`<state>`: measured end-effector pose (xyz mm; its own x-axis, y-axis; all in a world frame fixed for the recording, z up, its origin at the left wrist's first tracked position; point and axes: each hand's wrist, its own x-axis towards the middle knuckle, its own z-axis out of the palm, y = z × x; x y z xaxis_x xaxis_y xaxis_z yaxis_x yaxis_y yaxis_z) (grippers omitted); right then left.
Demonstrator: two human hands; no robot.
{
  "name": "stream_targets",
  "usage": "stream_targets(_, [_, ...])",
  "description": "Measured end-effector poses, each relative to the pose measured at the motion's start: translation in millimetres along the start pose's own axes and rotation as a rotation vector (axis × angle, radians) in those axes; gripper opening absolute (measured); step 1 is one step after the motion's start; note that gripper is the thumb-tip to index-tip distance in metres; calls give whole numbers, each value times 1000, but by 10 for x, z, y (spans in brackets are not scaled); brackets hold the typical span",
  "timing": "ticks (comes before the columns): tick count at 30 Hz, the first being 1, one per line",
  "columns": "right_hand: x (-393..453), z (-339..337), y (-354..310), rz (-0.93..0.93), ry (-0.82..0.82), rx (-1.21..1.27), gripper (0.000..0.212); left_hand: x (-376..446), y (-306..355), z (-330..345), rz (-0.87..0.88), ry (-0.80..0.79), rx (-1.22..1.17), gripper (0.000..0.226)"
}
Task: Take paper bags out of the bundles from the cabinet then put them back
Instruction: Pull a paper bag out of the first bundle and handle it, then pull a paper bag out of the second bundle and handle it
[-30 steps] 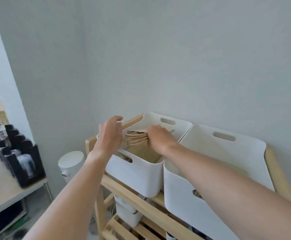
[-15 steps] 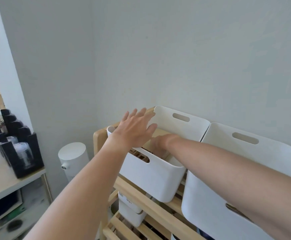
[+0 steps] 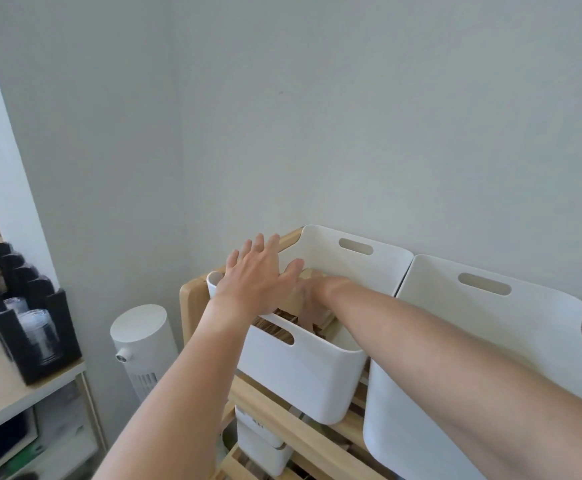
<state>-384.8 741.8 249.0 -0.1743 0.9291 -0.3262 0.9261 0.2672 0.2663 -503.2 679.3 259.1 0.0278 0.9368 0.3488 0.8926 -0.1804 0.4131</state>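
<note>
A white bin (image 3: 303, 375) stands on the top level of a wooden shelf unit (image 3: 192, 299). Brown paper bags (image 3: 312, 318) fill it, standing on edge. My left hand (image 3: 258, 278) hovers flat over the bin's left end, fingers straight and spread. My right hand (image 3: 317, 289) reaches down into the bin among the bags; its fingers are hidden behind my left hand and the bags.
A second, larger white bin (image 3: 473, 341) stands to the right on the same shelf. Smaller white boxes (image 3: 261, 441) sit on the level below. A white cylindrical appliance (image 3: 142, 341) stands at the shelf's left. A black cup holder (image 3: 29, 323) is on a counter at far left.
My left hand let go of the bin's rim and opened flat above it. My right hand pushed the bundle of bags down into the bin.
</note>
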Motion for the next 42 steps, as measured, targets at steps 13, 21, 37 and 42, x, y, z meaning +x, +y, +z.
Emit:
stream_targets(13, [-354,-188,284,52,59,322,68,41,-25,-27,-18,67,263,46])
stream_targets(21, [-949,60,907,-3,372,399,72,-340,307,-81,-120,185,253,38])
stream_targets(37, [-3671,1912,2456,283,408,375,71,-2065,3086,522,252,53,-11,49])
stream_targets(42, [-4651,2941,2756,381,382,322,68,-2970,3903,1040,353,-15,-84,46])
